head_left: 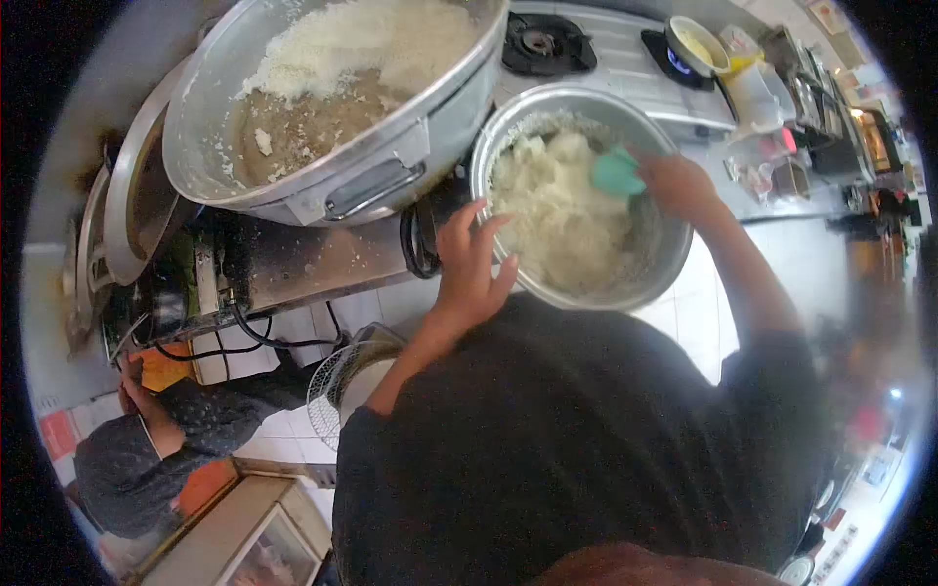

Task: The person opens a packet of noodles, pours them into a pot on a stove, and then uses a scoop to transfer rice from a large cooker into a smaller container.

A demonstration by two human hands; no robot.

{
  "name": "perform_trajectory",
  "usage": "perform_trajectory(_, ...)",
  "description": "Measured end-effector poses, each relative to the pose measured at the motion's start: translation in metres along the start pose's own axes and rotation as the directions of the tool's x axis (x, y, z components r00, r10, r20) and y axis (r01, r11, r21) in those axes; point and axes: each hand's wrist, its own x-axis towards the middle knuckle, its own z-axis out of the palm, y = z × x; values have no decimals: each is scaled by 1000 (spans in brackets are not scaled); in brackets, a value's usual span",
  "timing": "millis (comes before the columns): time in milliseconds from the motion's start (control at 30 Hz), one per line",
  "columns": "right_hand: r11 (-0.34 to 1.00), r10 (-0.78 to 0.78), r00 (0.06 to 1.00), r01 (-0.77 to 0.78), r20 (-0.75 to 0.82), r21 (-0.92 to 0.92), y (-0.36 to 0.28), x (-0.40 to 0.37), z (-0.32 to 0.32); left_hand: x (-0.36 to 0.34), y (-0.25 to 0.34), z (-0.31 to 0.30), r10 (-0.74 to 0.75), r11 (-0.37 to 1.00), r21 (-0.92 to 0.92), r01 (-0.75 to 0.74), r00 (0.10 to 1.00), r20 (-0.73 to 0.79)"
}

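Observation:
A large round metal bowl [672, 262] of white cooked rice [562, 210] is right in front of my body. My right hand [681, 186] is closed around a teal plastic scoop [618, 173], which dips into the rice at the bowl's right side. The scoop's exact shape is blurred. At the left rim is my left hand [471, 264], its fingers spread and the tips at the edge of the bowl. To the left stands a much bigger metal pot [391, 161] with a side handle, partly filled with rice, grains sticking to its bottom and wall.
Behind the bowl is a stove burner [537, 41]; farther right a small pan [698, 47] sits over a blue flame. Large lids [137, 186] lean at the left. A wire basket [342, 386] is beside me. Another person [147, 459] is low on the left.

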Motion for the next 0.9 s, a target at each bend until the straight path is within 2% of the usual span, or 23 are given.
perform_trajectory(100, 982, -161, 987, 158, -27, -101, -1, -17, 4, 4, -4, 4, 5, 1000, -3, -5, 999, -50)
perform_trajectory(133, 987, -69, 997, 71, 19, -144, -31, -23, 2, 3, -4, 6, 12, 1000, -10, -13, 998, -58)
perform_trajectory(233, 991, 104, 989, -95, 100, -96, -44, -7, -6, 4, -2, 13, -29, 999, -25, 27, 997, -73)
perform_trajectory(400, 995, -82, 996, 80, -21, -62, -12, -22, -49, 6, -1, 7, -7, 1000, -6, 6, 996, -84)
perform_trajectory(500, 989, -84, 989, 68, 122, 128, -43, -47, -86, 0, -1, 12, -26, 999, -33, 23, 996, -86)
perform_trajectory(533, 958, -287, 957, 286, 41, 11, -40, -36, -41, 1, -2, 13, -26, 999, -49, 21, 996, -89)
perform_trajectory(567, 871, -482, 876, 477, -20, -116, -38, -26, 6, 2, -4, 13, -14, 1000, -29, 11, 994, -105)
perform_trajectory(600, 977, -167, 971, 187, 172, -106, -92, -33, -19, 2, -4, 13, -1, 1000, -12, 0, 994, -112)
perform_trajectory(733, 946, -323, 944, 319, 75, 60, -56, -25, -7, 3, 1, 2, 6, 999, 39, -3, 997, -73)
perform_trajectory(833, 956, -265, 959, 247, 103, 160, -76, -40, -67, 5, -2, -3, 0, 1000, 12, 0, 1000, -27)
perform_trajectory(900, 938, -344, 937, 340, 68, 67, -101, -28, -37, 2, -13, 15, 23, 999, -26, -26, 992, -120)
